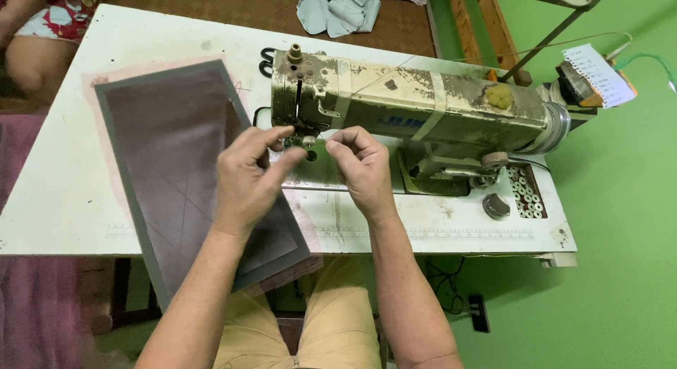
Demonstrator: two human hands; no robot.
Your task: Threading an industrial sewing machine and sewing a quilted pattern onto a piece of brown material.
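Note:
A worn, pale green sewing machine [423,108] stands on a white table [63,200]. My left hand [247,178] and my right hand [361,166] are both raised at the needle area [308,140] under the machine's head, fingertips pinched close together on either side of it. Any thread between the fingers is too thin to see. A large dark grey-brown fabric panel [180,164] lies flat on the table left of the machine, partly under my left hand and hanging over the front edge.
A tray of small metal bobbins [527,191] and a round knob [496,206] sit at the table's right end. Pale fabric pieces [337,13] lie on the floor behind. Another person's leg [32,58] is at the far left. A notepad [599,74] rests at the right.

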